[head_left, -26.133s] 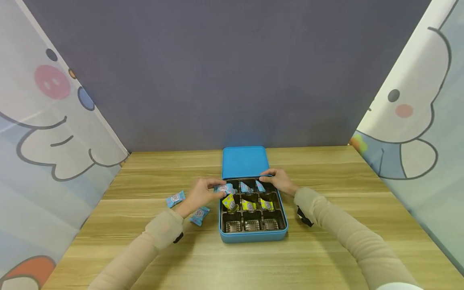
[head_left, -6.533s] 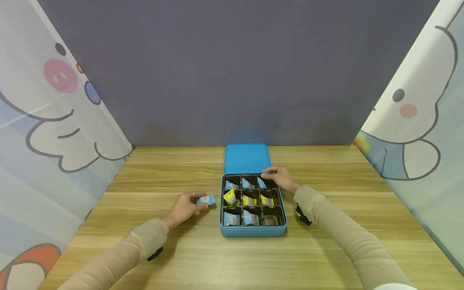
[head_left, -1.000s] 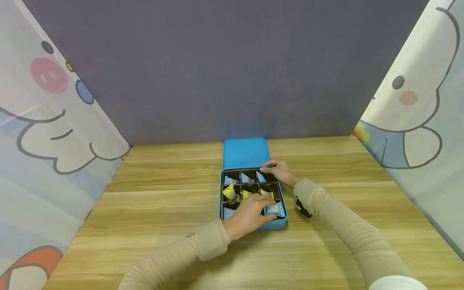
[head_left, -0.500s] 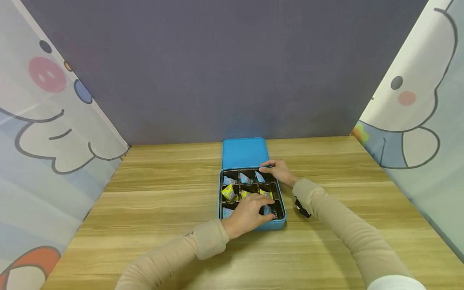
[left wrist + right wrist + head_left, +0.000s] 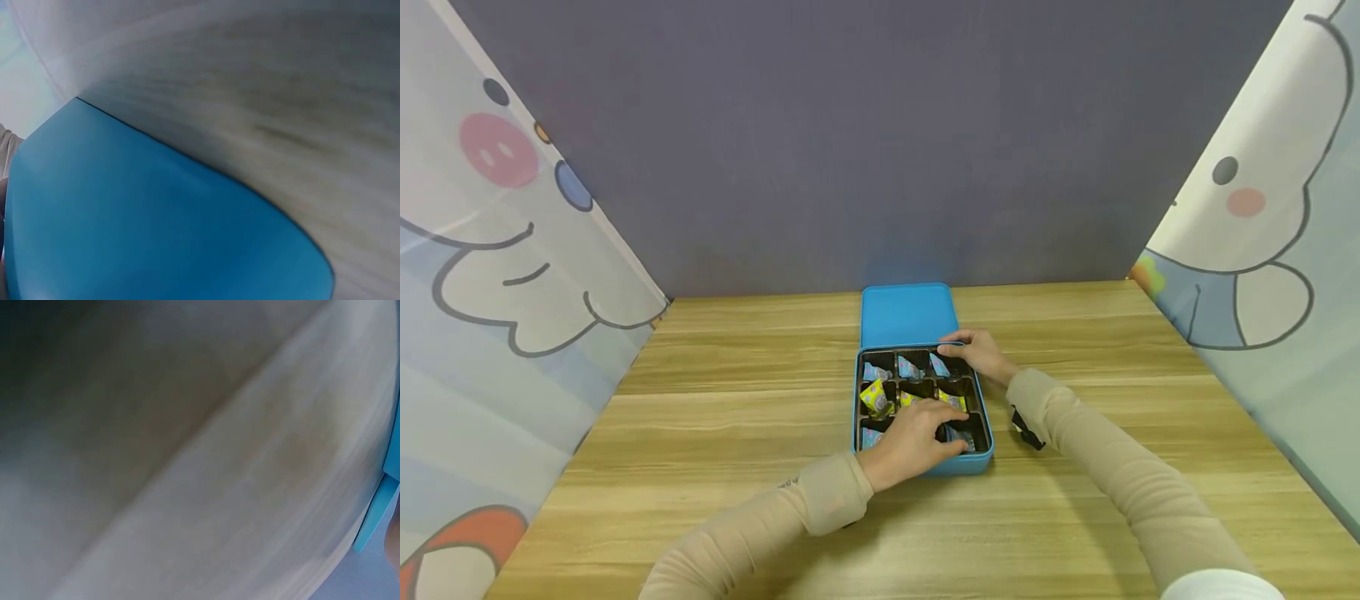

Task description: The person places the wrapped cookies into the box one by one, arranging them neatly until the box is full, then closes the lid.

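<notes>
A blue tin box (image 5: 961, 467) stands on the table, its inner tray split into several compartments holding wrapped candies. My left hand (image 5: 912, 443) reaches over the front row, thumb and fingers spread apart. Between them a blue candy (image 5: 955, 437) lies low in the front right compartment. The hand hides the front middle compartment. At the back right corner, my right hand (image 5: 983, 357) grips the box rim. Yellow candies, one of them a tilted candy (image 5: 875, 397) at left, fill the middle row; blue candies (image 5: 908, 367) sit in the back row.
The blue lid (image 5: 910, 315) lies folded back behind the box. A grey panel (image 5: 887, 150) rises at the table's far edge, with cartoon-printed curtains on both sides. Wood tabletop (image 5: 722, 392) surrounds the box. In the left wrist view the box wall (image 5: 156, 219) looms close.
Loose blue candies seen earlier on the table at left are now in the box's front row. My left hand has let the last one drop into the front right compartment. My right hand has stayed put.
</notes>
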`<act>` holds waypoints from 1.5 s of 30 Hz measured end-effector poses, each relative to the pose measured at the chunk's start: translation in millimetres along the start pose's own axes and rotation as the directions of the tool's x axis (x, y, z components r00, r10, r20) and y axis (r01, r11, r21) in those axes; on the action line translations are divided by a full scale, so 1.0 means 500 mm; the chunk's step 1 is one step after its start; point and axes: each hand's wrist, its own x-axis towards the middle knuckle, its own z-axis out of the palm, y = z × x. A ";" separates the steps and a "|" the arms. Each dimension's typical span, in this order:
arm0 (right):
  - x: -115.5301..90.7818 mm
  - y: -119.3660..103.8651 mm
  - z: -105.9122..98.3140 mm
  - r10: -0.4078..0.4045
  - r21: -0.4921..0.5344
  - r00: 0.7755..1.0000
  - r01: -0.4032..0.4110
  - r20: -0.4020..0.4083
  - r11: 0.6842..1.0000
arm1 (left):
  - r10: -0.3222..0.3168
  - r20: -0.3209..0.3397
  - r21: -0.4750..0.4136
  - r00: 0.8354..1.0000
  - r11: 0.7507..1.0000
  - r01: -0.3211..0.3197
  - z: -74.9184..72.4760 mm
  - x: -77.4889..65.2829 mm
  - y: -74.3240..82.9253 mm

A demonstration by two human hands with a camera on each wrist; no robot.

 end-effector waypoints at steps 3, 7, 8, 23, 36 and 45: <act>0.002 0.001 -0.001 0.014 0.018 1.000 -0.014 0.010 1.000 | -0.020 0.002 -0.036 1.000 0.999 0.020 0.001 0.001 -0.003; 0.012 0.014 -0.002 0.018 0.001 1.000 -0.018 0.011 1.000 | -0.058 0.014 -0.088 0.998 0.994 0.059 -0.003 0.000 -0.006; 0.012 0.014 -0.003 0.016 -0.010 1.000 -0.016 0.010 1.000 | -0.064 0.015 -0.100 0.998 0.993 0.065 -0.004 0.001 -0.007; 0.004 0.015 -0.004 -0.013 -0.058 0.999 0.015 0.033 0.998 | -0.193 0.113 -0.531 0.975 0.818 0.224 -0.049 -0.031 -0.021; -0.005 0.007 -0.012 -0.058 0.048 0.998 0.058 -0.001 0.997 | -0.263 0.089 -0.596 0.961 0.759 0.263 -0.096 -0.067 -0.042; -0.028 0.005 -0.058 -0.122 0.154 0.989 0.135 -0.089 0.979 | -0.335 0.025 -0.588 0.942 0.757 0.285 -0.142 -0.096 -0.070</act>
